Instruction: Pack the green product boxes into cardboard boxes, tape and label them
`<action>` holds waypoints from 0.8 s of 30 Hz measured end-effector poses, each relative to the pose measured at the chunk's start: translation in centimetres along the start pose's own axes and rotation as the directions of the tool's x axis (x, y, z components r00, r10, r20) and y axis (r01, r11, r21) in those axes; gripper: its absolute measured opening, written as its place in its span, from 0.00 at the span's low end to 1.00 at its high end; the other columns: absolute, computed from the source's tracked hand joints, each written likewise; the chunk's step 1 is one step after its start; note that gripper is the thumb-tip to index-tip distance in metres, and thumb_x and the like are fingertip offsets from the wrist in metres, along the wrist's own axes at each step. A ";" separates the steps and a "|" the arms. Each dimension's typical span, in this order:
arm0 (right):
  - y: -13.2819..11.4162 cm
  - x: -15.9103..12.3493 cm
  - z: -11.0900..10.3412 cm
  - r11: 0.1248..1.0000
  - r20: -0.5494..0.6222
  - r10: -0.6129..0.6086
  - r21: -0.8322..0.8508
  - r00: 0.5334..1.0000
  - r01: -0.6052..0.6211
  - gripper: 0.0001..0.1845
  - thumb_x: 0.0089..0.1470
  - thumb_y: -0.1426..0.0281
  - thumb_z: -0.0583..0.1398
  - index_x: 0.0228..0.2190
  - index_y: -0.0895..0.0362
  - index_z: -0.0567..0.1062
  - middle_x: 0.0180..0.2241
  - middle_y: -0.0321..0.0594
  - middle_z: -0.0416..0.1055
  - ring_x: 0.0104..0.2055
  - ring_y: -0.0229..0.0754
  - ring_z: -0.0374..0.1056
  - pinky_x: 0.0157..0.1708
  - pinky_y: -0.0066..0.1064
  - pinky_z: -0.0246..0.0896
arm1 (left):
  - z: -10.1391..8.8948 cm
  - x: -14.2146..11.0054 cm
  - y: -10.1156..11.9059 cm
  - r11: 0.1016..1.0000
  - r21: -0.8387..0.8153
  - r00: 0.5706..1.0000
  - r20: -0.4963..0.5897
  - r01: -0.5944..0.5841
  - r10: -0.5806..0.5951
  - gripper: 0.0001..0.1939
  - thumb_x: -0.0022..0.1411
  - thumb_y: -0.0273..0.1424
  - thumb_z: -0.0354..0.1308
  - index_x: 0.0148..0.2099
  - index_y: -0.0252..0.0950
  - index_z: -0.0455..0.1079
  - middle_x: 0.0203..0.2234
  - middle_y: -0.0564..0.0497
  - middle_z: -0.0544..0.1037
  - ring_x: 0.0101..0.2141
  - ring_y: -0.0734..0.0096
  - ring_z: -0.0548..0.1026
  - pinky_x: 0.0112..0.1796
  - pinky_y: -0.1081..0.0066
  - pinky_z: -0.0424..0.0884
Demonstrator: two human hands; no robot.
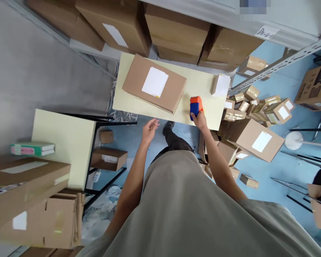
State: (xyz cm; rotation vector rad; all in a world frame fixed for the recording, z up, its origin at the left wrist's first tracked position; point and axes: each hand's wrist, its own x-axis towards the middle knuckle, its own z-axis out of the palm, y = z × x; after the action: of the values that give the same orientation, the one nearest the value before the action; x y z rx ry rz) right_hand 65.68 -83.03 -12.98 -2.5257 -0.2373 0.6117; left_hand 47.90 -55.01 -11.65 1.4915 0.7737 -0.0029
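Cardboard formed the flat box (171, 89) lying slantwise at the upper centre of the frame, on a pale yellow table (211, 110), with a white label (155, 82) on its top face. Right of the box, near the table's front edge, the person's right hand (200, 120) was wrapped around an orange-and-blue handheld tool (195, 106), thumb across the blue part; whether the tool rested on the tabletop could not be told. The left hand (149, 131) hung near the centre of the frame, just below the table's front edge, its fingers loosely bent and parted. Near the table's right end stood a white block-shaped item (221, 85), apart from both tool and box.

Along the top of the frame, large cartons (176, 26) stood side by side beneath a grey shelf beam (216, 18). At the right, many boxes (247, 135) lay heaped on a blue floor (264, 200). At the left, a second pale table (80, 142) bore a green-and-white package (33, 149), and folded cardboard (60, 217) stood at the lower left.
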 end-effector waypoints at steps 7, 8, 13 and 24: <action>-2.0 -12.5 -2.7 0.660 0.472 -0.277 0.727 0.837 -0.191 0.39 0.52 0.35 0.72 0.45 0.55 0.75 0.38 0.43 0.83 0.40 0.48 0.79 0.44 0.39 0.79 | 4.2 -6.4 2.6 0.999 -0.037 0.995 0.093 -0.032 0.036 0.35 0.67 0.62 0.65 0.59 0.38 0.82 0.55 0.38 0.87 0.47 0.55 0.86 0.49 0.59 0.81; -2.2 -13.8 -3.0 0.658 0.499 -0.302 0.726 0.812 -0.201 0.38 0.52 0.37 0.73 0.45 0.55 0.75 0.38 0.42 0.82 0.40 0.47 0.79 0.43 0.38 0.78 | 4.4 -6.8 3.3 0.999 -0.029 0.994 0.100 -0.039 0.041 0.36 0.67 0.63 0.64 0.58 0.38 0.83 0.53 0.39 0.88 0.47 0.55 0.86 0.48 0.60 0.81; -2.1 -16.2 -5.4 0.688 0.521 -0.457 0.721 0.721 -0.085 0.33 0.59 0.45 0.74 0.50 0.56 0.74 0.41 0.41 0.80 0.41 0.46 0.76 0.44 0.36 0.75 | 4.7 -8.0 6.7 0.999 0.021 0.970 0.243 -0.037 0.031 0.39 0.65 0.69 0.61 0.48 0.38 0.87 0.47 0.41 0.89 0.44 0.55 0.84 0.41 0.64 0.78; -0.5 -13.7 -9.7 0.789 0.572 -0.535 0.602 0.622 0.124 0.30 0.65 0.47 0.69 0.55 0.56 0.76 0.45 0.41 0.80 0.42 0.47 0.74 0.44 0.37 0.72 | 5.7 -8.1 11.0 0.999 0.048 0.910 0.415 0.000 -0.020 0.30 0.60 0.61 0.73 0.44 0.37 0.86 0.43 0.42 0.88 0.49 0.48 0.84 0.53 0.55 0.80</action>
State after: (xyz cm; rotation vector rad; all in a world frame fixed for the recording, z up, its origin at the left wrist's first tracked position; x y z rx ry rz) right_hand 58.17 -90.85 -0.17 -1.5363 -0.7256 1.2980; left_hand 49.26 -62.32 1.15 1.4635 0.4362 -0.3404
